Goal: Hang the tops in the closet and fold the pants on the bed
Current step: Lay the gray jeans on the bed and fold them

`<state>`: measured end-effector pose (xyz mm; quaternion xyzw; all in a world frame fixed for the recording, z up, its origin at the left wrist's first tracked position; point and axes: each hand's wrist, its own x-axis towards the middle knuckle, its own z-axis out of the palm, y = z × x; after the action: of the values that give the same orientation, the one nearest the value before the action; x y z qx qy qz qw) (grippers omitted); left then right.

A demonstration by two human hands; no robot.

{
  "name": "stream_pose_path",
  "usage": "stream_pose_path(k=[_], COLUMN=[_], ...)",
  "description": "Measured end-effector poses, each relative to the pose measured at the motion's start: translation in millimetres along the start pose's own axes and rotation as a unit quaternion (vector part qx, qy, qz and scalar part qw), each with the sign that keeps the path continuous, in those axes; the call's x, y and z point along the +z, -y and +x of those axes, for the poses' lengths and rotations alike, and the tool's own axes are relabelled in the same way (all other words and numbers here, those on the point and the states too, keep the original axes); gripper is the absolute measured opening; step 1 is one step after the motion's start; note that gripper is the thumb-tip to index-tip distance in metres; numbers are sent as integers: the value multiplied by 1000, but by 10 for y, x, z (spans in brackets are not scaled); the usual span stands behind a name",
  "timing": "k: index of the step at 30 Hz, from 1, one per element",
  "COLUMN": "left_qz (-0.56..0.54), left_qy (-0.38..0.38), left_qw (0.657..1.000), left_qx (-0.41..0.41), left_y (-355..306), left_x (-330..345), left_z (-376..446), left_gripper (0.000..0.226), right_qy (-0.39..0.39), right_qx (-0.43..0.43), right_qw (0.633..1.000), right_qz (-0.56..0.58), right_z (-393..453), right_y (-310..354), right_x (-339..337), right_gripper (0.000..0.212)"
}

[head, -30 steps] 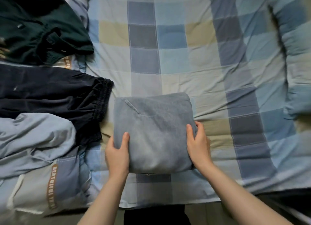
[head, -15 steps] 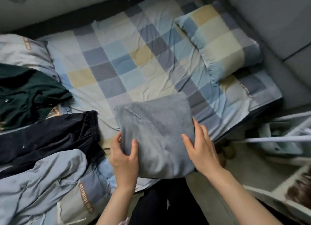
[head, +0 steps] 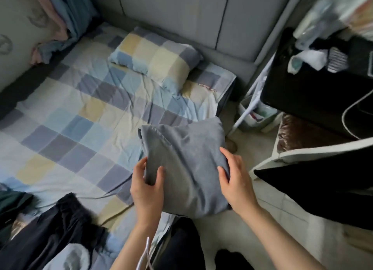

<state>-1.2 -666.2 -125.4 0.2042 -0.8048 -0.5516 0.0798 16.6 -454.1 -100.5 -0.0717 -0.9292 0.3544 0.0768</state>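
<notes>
**Grey folded pants held off the bed's right edge**

Checked cotton in blue, grey and pale yellow covers the bed (head: 66, 116), which fills the left and far part of my view, with a matching pillow (head: 155, 61) lying at its far end. Dark navy pants (head: 46, 235) lie spread out at the near left corner. I carry the folded grey pants (head: 185, 168) above the bed's near right edge, partly over the floor. My left hand (head: 146, 186) grips their left side, thumb on top and fingers curled under; my right hand (head: 235, 179) clasps the right side likewise.
</notes>
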Motion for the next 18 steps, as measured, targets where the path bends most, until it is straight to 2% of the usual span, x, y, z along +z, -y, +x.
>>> stream_pose_path(k=[6,9,14,18], left_qz=[-8,-18,-31,-37], left_qy=[128,204,353,436], left_qw=[990,974,925,886], left_qx=[65,101,134,154], left_y=[-404,-599,-787,-869], left_x=[610,983,1627,2079], left_z=[-717,-1290,-2445,-3227], left_gripper=[41,44,50,50], right_qy=[-124,-182,-265,-315], right_qx=[72,105,201,277], right_qw=[990,978,942,907], right_qz=[2,-13,-41,-44], right_z=[-684,-1193,-2230,-2996], right_y=[-636,-1025,-1704,-2084], right_x=[-892,-1409,-2243,-2710], right_gripper=[47,46,44,42])
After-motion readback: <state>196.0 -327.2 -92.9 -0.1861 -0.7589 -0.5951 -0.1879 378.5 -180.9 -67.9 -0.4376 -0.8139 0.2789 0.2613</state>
